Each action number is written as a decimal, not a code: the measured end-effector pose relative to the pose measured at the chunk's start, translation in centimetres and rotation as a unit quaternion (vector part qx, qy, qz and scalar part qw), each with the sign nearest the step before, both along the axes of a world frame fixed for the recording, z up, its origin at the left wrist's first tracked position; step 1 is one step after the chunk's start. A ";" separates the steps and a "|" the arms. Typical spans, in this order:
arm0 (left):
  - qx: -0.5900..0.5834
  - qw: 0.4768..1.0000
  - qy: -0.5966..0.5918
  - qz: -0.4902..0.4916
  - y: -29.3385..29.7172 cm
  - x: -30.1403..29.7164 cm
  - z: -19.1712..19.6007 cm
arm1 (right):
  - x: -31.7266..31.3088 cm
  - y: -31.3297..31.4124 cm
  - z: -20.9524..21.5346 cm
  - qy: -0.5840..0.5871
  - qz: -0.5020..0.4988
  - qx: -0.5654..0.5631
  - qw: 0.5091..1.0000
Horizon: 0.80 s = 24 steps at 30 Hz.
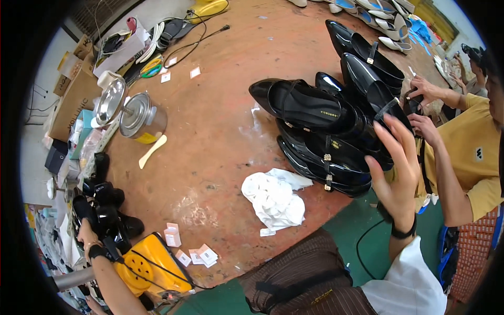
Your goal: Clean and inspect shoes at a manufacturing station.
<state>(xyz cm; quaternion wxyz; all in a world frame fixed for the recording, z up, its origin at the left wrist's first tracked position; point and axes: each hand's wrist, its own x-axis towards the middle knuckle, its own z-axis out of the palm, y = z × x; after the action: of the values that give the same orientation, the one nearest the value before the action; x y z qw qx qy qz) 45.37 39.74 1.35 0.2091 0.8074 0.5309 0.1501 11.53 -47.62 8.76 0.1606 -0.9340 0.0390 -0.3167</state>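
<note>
A stack of glossy black pointed flat shoes (315, 113) with jewelled straps rises at the right side of the table. My right hand (396, 168) is at the right flank of this stack, its fingers spread and the fingertips close to a shoe strap; whether they touch is hard to tell. At the far left, more black shoes (113, 218) lie in a heap by the table edge. My left hand (86, 232) is closed on a black shoe (81, 208) there, with its fingers partly hidden. A crumpled white cloth (273, 199) lies in front of the stack.
An open metal can (144, 118) stands at left beside a cream spatula (152, 151). A yellow device (152, 262) with a cord sits at the near left edge, near small white tags (202, 255). Beige shoes (388, 21) lie far right. A co-worker in yellow (467, 142) handles a dark shoe.
</note>
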 end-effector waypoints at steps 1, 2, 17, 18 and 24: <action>-0.031 0.993 -0.054 0.097 0.1 0.9 0.9 | 0.4 -0.7 0.4 0.029 -0.003 -0.013 0.999; -0.056 0.972 -0.112 0.197 0.0 2.3 2.6 | 1.1 -1.4 0.6 0.049 0.036 -0.028 0.998; -0.637 0.596 -0.148 -0.467 -45.4 -25.5 9.3 | 0.9 -6.1 -7.2 -0.021 -0.089 0.204 0.975; -0.664 0.583 -0.132 -0.449 -46.0 -27.1 8.4 | 0.9 -6.8 -7.5 0.009 -0.082 0.250 0.965; -0.706 0.596 -0.109 -0.367 -45.4 -32.7 2.2 | 1.4 -6.0 -7.7 -0.028 0.011 0.042 0.999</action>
<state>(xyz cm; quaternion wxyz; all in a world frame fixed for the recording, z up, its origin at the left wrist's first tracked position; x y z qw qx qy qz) 12.67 -5.62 3.53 0.8074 0.5122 0.1032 -0.2741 12.90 -53.65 1.05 0.2047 -0.9176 0.0374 -0.3386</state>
